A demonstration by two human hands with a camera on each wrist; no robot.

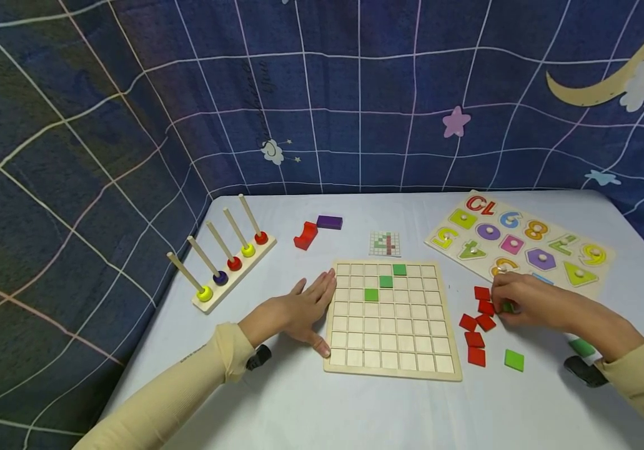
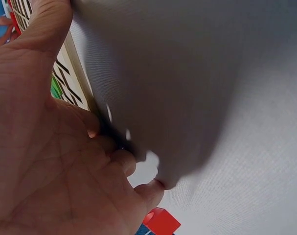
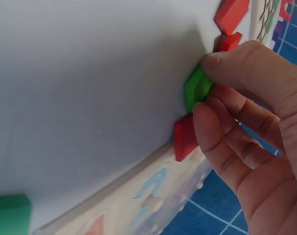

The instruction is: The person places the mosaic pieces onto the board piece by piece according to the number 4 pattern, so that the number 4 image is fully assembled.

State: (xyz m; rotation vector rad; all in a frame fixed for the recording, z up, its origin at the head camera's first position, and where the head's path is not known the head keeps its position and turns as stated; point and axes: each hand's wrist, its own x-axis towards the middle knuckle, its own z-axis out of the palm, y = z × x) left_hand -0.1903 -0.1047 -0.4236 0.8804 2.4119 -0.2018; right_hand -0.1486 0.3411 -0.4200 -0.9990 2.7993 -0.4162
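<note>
A wooden grid board (image 1: 392, 374) lies on the table with three green square tiles in it, one being the middle tile (image 1: 386, 282); they step diagonally near its top. My left hand (image 1: 307, 309) rests along the board's left edge, fingers extended and thumb apart. Right of the board, my right hand (image 1: 530, 303) pinches a green tile (image 3: 198, 88) between thumb and fingertip. That tile is low by the table, beside several red tiles (image 1: 476, 357). Two loose green tiles lie nearby, one green tile (image 1: 514, 360) below the hand and another green tile (image 1: 582, 347) by the right wrist.
A small printed pattern card (image 1: 385, 244) lies behind the board. A number-and-shape puzzle board (image 1: 451, 256) is at the back right. On the left stands a peg stand (image 1: 234, 278) with coloured rings. A red curved block (image 1: 306, 236) and a purple block (image 1: 330, 222) sit at the back.
</note>
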